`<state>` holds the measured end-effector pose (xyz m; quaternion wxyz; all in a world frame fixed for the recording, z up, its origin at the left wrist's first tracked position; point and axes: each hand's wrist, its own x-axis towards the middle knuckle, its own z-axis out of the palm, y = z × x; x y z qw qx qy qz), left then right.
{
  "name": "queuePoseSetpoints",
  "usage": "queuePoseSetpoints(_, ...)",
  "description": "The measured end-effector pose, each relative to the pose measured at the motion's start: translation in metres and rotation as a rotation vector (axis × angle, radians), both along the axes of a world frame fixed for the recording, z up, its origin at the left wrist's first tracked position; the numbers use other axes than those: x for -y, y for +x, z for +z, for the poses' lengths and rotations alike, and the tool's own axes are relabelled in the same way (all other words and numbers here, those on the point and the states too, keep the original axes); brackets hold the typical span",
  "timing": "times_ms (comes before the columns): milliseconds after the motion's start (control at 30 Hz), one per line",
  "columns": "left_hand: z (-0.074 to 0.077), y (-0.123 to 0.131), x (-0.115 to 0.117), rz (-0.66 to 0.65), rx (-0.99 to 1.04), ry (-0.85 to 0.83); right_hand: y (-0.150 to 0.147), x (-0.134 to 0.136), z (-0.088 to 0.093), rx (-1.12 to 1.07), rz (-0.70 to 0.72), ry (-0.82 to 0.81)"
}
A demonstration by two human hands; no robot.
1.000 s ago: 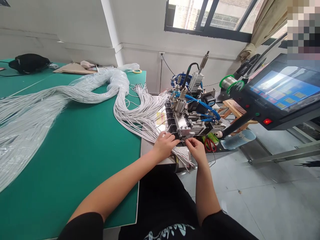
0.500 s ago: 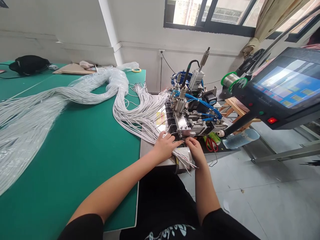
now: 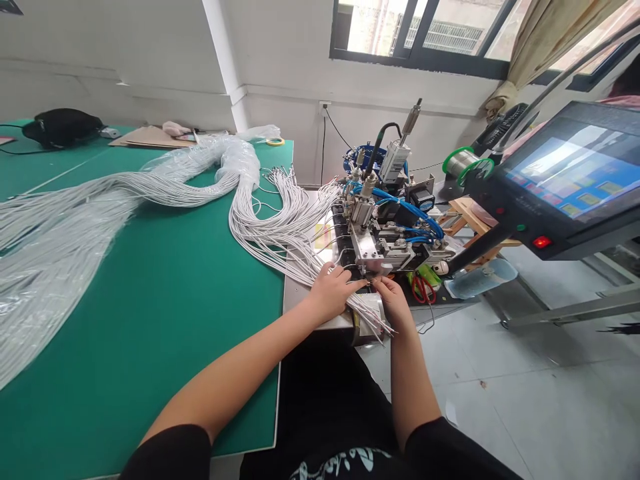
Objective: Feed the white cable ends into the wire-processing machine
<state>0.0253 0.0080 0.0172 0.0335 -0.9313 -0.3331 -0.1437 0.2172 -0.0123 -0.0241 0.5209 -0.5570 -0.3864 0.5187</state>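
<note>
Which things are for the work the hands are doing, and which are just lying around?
Part of the work, it seems:
white cables, passing under the left hand
machine, at the right hand's fingertips

Probably just lying about:
black bag
cardboard
red-handled scissors

The person wears a black shirt (image 3: 270,467). The left sleeve (image 3: 170,453) and the right sleeve (image 3: 445,447) are short, black and plain. Each one is wide and loose, with a straight edge. Big, curly, pale blue-white letters (image 3: 345,465) run across the front, too cut off to read. The cloth over the lap (image 3: 330,387) is black too. Both lower arms (image 3: 250,360) are bare, and so are the left hand (image 3: 330,293) and right hand (image 3: 395,301).
</note>
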Motion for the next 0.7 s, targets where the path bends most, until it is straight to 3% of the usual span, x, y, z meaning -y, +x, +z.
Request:
queuePoseSetpoints(400,-0.009,-0.004,-0.002,-0.042,0.149,0.114,0.003,0.003,0.008,0.193,-0.002,0.043)
queuePoseSetpoints(700,-0.012,-0.004,-0.002,0.008,0.178,0.13,0.008,0.006,0.004,0.306,-0.058,0.105)
